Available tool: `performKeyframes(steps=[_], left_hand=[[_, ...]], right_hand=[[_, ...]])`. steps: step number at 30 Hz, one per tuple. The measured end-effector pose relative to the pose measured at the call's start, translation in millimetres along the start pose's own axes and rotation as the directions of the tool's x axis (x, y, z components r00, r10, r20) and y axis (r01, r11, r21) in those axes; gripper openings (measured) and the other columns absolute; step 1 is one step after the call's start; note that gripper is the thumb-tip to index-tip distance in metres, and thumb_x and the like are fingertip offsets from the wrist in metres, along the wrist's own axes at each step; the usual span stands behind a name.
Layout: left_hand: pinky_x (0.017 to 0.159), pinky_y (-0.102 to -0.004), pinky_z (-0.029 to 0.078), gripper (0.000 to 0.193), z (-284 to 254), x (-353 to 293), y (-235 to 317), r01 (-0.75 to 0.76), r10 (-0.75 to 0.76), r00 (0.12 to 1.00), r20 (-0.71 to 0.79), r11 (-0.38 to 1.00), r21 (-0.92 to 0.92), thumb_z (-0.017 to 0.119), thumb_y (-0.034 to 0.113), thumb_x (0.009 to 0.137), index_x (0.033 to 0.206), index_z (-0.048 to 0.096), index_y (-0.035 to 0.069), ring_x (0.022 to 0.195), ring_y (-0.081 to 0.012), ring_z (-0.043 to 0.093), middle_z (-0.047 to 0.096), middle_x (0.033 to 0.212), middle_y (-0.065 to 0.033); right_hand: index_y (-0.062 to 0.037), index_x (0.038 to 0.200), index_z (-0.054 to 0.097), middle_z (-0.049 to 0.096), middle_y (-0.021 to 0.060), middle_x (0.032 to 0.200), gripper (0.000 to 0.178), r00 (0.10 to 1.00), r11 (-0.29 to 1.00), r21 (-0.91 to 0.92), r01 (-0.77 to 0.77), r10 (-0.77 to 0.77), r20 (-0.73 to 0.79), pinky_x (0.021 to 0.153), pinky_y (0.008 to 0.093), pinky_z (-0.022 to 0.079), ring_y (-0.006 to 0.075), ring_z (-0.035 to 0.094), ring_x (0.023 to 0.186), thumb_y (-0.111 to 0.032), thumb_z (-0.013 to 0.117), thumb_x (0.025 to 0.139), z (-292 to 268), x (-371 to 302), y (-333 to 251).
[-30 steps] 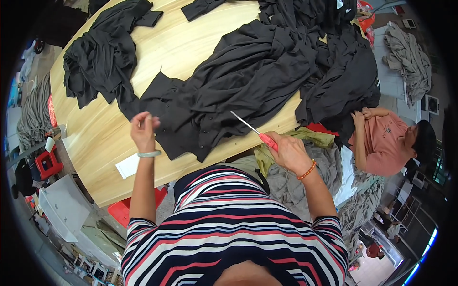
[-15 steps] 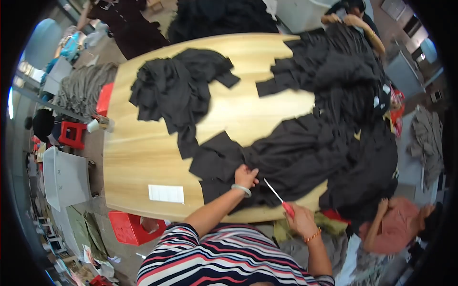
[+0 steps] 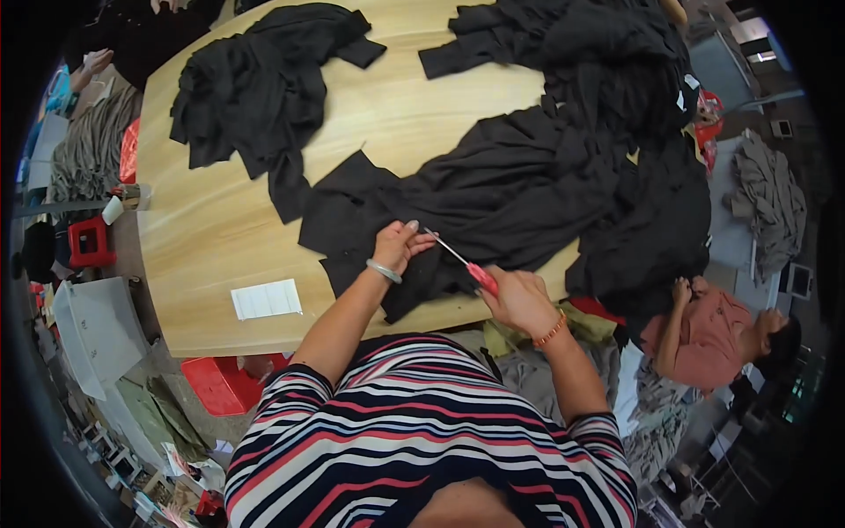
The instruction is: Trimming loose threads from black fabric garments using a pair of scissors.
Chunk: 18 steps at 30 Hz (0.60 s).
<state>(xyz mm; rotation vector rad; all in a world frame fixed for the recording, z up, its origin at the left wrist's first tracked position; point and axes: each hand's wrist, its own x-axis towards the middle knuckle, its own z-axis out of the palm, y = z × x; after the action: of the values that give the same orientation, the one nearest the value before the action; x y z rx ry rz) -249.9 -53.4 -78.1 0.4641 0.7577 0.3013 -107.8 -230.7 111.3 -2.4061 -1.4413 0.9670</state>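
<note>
A dark black garment (image 3: 519, 176) lies rumpled across the near and right part of the table. Over its near left part is my left hand (image 3: 400, 245), a light bangle at its wrist. Thumb and forefinger pinch together while the other fingers stay looser; what they hold is too small to make out. My right hand (image 3: 521, 299), wearing an orange bead bracelet, is wrapped round a tool's red handle (image 3: 481, 278). The tool's slim metal shaft (image 3: 451, 249) slants up and left, its tip close to the left fingertips. Its exact kind cannot be made out.
The pale wooden table (image 3: 202, 238) carries a white paper sheet (image 3: 266, 300) and another black garment pile (image 3: 255, 88) at the far left. A red stool (image 3: 216, 385) is by the near left edge. A co-worker in a pink top (image 3: 704, 339) sits at the right.
My view has tilted, so the table sits higher and farther left in the picture. The right hand has brought the tool's tip nearer the left fingers. Some left fingers are now straighter.
</note>
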Motion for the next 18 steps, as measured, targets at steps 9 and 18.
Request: performKeyframes(steps=[9, 18], left_hand=[[0.079, -0.0437, 0.06, 0.02, -4, -7, -7, -0.016, 0.018, 0.998, 0.055, 0.999, -0.045, 0.06, 0.013, 0.094, 0.08, 0.046, 0.008, 0.093, -0.0364, 0.069, 0.063, 0.084, -0.0131], [0.078, -0.0412, 0.059, 0.018, 3, -9, -5, -0.01, 0.006, 0.998, 0.059, 0.998, 0.063, 0.061, 0.014, 0.094, 0.083, 0.048, 0.008, 0.092, -0.035, 0.069, 0.064, 0.085, -0.0117]], right_hand=[[-0.0053, 0.097, 0.061, 0.066, 0.0186, 0.076, 0.027, 0.994, 0.997, -0.076, 0.001, 0.007, 0.106, 0.072, 0.046, 0.051, 0.0367, 0.066, 0.078, -0.029, 0.063, 0.084, -1, -7, 9], [-0.0053, 0.098, 0.062, 0.067, 0.0192, 0.078, 0.026, 0.999, 0.999, -0.031, 0.03, -0.029, 0.032, 0.072, 0.0458, 0.051, 0.0373, 0.066, 0.079, -0.027, 0.062, 0.085, 3, 14, -14]])
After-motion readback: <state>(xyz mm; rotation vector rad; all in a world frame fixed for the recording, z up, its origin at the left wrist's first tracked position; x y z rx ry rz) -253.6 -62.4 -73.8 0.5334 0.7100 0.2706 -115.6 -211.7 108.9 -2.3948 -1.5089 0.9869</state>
